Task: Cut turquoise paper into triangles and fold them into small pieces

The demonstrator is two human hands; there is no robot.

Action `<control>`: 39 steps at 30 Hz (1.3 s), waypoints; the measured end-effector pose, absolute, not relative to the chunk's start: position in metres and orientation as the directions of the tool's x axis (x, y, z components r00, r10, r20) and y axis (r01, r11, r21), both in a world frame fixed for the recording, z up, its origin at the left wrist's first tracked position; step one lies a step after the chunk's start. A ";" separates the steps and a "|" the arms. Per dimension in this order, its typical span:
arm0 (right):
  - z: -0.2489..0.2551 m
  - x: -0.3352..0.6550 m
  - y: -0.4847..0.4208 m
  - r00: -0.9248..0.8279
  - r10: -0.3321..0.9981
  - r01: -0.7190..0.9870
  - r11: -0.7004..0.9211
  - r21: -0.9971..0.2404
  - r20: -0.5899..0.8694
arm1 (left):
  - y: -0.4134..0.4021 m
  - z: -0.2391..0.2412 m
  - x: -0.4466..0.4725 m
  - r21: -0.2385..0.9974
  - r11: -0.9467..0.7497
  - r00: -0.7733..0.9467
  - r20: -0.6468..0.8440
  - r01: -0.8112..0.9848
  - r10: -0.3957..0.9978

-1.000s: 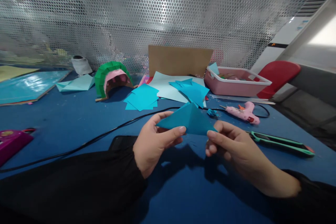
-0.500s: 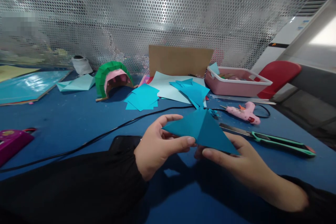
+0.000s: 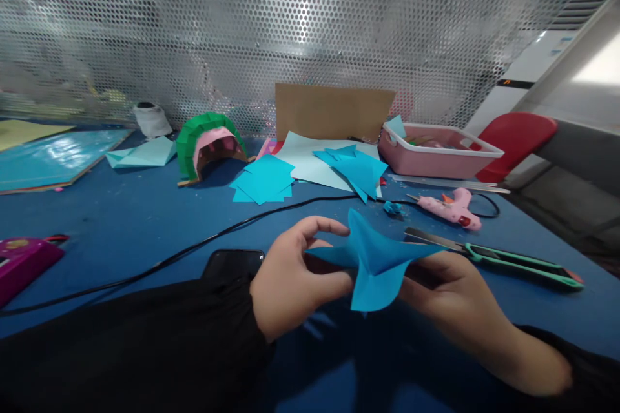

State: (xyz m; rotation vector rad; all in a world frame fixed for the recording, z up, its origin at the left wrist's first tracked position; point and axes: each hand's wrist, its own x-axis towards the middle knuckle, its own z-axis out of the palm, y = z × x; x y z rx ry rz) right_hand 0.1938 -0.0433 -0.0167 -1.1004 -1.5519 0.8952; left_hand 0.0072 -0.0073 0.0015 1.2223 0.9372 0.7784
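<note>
A folded sheet of blue paper (image 3: 374, 264) is held above the table between my two hands, its four corners flared out like a star with a sunken middle. My left hand (image 3: 303, 277) curls around its left side, thumb below and fingers behind. On the other side my right hand (image 3: 448, 287) grips it from underneath, and those fingertips are partly hidden behind the paper. Just past the paper lie a small crumpled blue scrap (image 3: 394, 208) and a utility knife (image 3: 523, 264) with a green-edged handle.
A pink glue gun (image 3: 453, 208), a pink basket (image 3: 436, 153), blue paper squares (image 3: 264, 181), folded blue pieces (image 3: 356, 168) and a green paper arch (image 3: 206, 135) stand farther back. A black cable (image 3: 223, 230) crosses the table (image 3: 159, 219). A phone (image 3: 235, 263) lies by my left wrist.
The blue paper has gone from a flat-sided peaked triangle to an opened four-pointed shape with its centre pushed in. Both hands have stayed nearly in place.
</note>
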 end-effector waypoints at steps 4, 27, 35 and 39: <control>-0.011 0.193 -0.046 -0.118 0.906 0.325 0.422 -0.846 0.407 | -0.008 0.003 0.007 0.980 0.180 0.471 -0.119 -0.087 0.874; -0.021 0.195 -0.051 -0.016 0.977 0.147 0.215 -0.966 0.215 | -0.010 -0.002 0.008 0.894 0.220 0.503 0.007 -0.390 0.864; -0.014 0.187 -0.057 -0.042 0.982 0.285 0.188 -0.940 0.183 | -0.014 0.007 0.011 0.885 0.258 0.522 -0.019 -0.389 0.853; -0.009 0.185 -0.058 -0.024 0.965 0.373 0.250 -0.893 0.260 | -0.014 0.007 0.012 0.893 0.237 0.512 -0.010 -0.381 0.859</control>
